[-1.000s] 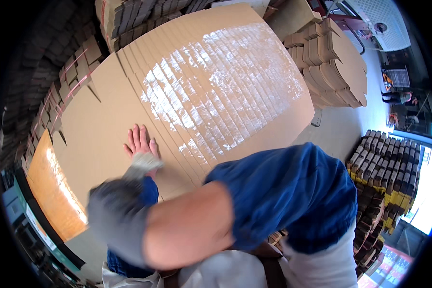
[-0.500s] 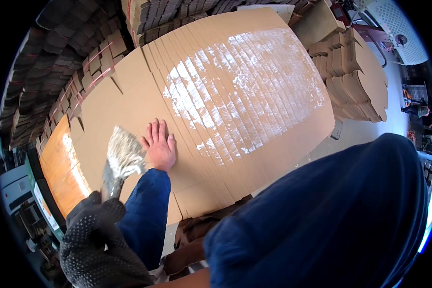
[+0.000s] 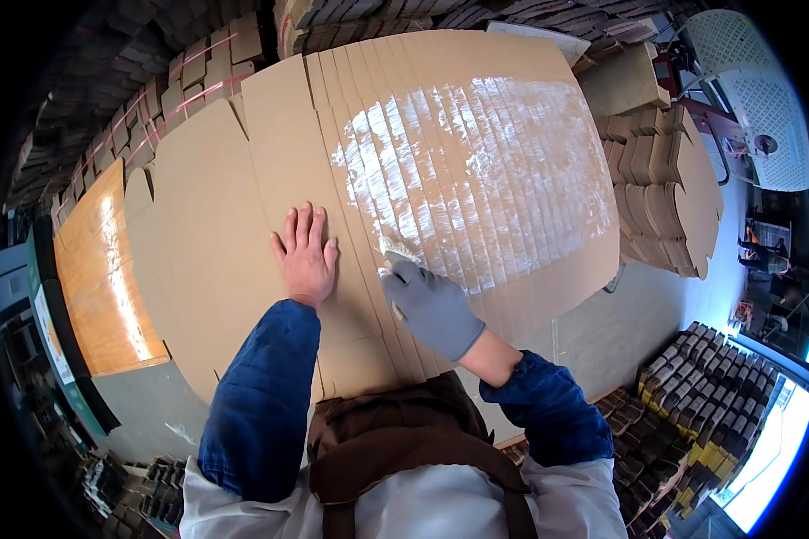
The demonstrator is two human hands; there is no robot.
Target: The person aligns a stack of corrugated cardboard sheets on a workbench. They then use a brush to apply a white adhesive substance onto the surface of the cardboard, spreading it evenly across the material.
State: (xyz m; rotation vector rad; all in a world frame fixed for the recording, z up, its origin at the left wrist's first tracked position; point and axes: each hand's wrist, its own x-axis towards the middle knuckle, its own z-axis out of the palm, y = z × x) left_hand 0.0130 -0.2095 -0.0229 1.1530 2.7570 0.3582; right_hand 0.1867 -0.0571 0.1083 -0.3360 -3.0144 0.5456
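Observation:
A row of overlapping brown cardboard sheets (image 3: pixel 198 189) lies fanned out in front of me, with narrow strips of each showing. White paste (image 3: pixel 485 162) covers the middle and right strips in streaks. My left hand (image 3: pixel 306 256), bare, rests flat on the plain cardboard left of the paste, fingers spread. In a grey glove, my right hand (image 3: pixel 436 305) is closed round a brush. The brush's pale bristles (image 3: pixel 395 250) touch the cardboard at the paste's lower left edge. Most of its handle is hidden by the glove.
An orange-brown wooden board (image 3: pixel 106 269) shows beyond the cardboard's left end. Stacked cut cardboard (image 3: pixel 661 193) stands at the right. Bundled cardboard (image 3: pixel 211 67) tied with pink string lines the far left. More stacked pieces (image 3: pixel 710 386) sit at the lower right.
My right hand has swung from the lower left, where it held the brush raised, across to the pasted strips; the bristles now meet the cardboard. My left hand stays flat on the sheet.

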